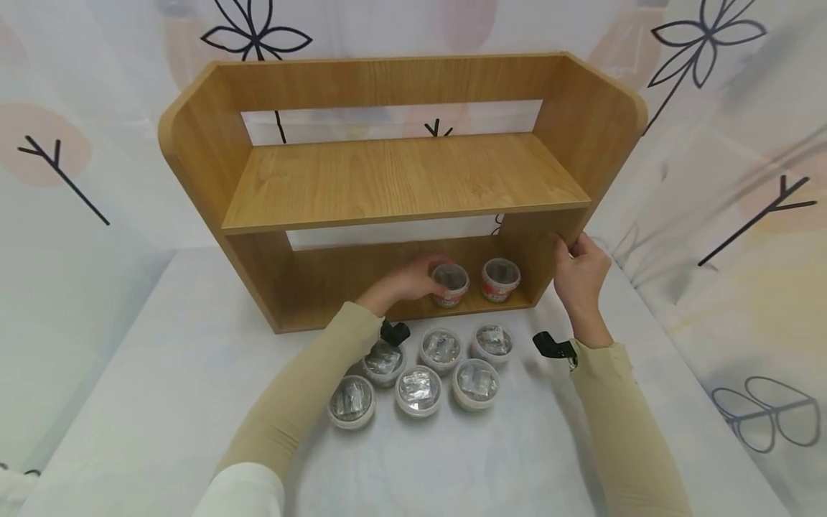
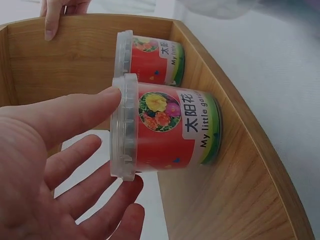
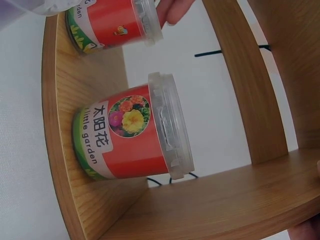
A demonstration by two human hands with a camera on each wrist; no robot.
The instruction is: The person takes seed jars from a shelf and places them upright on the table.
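Observation:
My left hand (image 1: pixel 416 278) holds a lidded plastic cup (image 2: pixel 167 130) by its clear lid, the thumb on one side of the rim and fingertips at the other. The cup has a red label with flowers and "My little garden" and stands on the bottom board of a wooden shelf (image 1: pixel 407 179). A matching cup (image 3: pixel 132 132) stands upright beside it, nearer the shelf's right side panel. That panel's front edge is gripped by my right hand (image 1: pixel 580 276), its fingers against the inner face and the rest of the hand outside.
Several more lidded cups (image 1: pixel 418 391) stand in two rough rows on the white table (image 1: pixel 161 409), in front of the shelf. The upper board (image 1: pixel 400 176) overhangs the bottom compartment. A patterned cloth (image 1: pixel 730 237) hangs behind and beside the table.

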